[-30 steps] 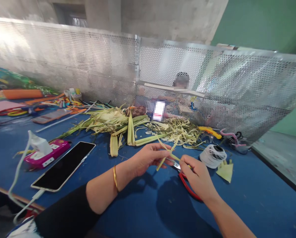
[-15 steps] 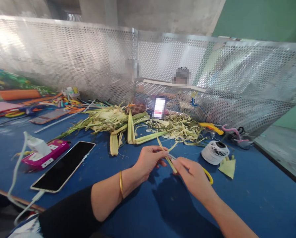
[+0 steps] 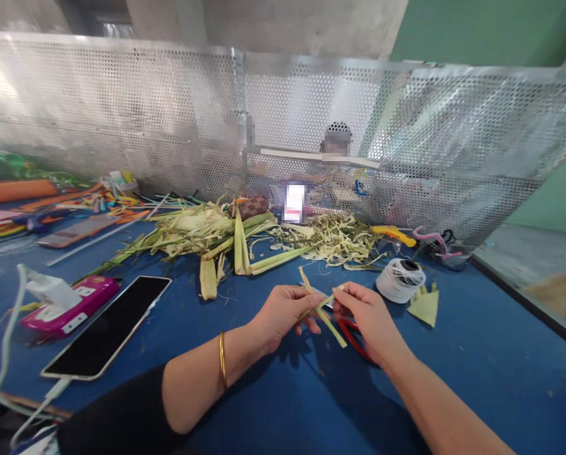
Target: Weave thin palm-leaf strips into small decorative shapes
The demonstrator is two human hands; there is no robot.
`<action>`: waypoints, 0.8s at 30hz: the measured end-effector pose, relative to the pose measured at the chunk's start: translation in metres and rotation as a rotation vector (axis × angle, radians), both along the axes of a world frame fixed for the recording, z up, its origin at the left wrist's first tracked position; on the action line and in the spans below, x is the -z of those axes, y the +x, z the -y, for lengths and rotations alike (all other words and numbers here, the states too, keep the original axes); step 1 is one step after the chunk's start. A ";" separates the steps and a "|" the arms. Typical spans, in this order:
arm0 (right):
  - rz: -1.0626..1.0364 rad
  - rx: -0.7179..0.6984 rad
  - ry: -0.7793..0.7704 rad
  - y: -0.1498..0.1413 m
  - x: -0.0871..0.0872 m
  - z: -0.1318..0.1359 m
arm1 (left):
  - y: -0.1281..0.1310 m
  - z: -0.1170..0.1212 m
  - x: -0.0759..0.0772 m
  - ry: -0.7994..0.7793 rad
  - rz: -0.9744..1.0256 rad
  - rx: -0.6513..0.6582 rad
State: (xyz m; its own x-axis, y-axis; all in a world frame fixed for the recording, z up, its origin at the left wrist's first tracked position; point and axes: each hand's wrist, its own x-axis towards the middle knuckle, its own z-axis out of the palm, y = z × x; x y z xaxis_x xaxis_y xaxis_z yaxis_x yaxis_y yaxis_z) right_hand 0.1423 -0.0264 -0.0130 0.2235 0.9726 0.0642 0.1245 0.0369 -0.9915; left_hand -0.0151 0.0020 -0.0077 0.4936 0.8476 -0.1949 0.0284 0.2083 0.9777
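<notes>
My left hand, with a gold bangle at the wrist, pinches two narrow pale-green leaf strips where they cross. One strip slants down toward me. My right hand pinches the tip of the other strip between thumb and forefinger. Tucked in the same hand is a pair of scissors; a red handle loop shows below the fingers and part of a blade between the hands. Past my right hand stands a spool of white thread, with a cut leaf piece beside it.
Heaped leaves and shredded trimmings lie along a perforated metal screen; a person sits behind it. At left are a phone on a cable and a magenta power strip. A yellow tool lies at back right.
My right hand has turned and now pinches a strip's tip, drawing it to the right across the other strip. The scissors have turned, showing a red loop instead of yellow. The view has shifted slightly.
</notes>
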 end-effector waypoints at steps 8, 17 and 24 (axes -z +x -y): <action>0.505 -0.115 0.195 0.006 -0.009 0.001 | 0.003 0.010 0.000 0.088 -0.219 0.150; 0.616 -0.008 0.338 -0.005 -0.011 0.014 | 0.003 0.007 0.007 0.213 -0.309 0.038; 0.993 0.119 0.650 -0.010 0.001 0.018 | 0.004 0.007 -0.001 -0.170 0.057 -0.055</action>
State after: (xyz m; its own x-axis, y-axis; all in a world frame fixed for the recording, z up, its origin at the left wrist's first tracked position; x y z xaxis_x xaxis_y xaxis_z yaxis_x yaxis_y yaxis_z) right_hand 0.1324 -0.0447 -0.0143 -0.1156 0.6702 0.7331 0.8636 0.4325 -0.2592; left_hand -0.0111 -0.0050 -0.0067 0.4620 0.8306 -0.3109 -0.0421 0.3707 0.9278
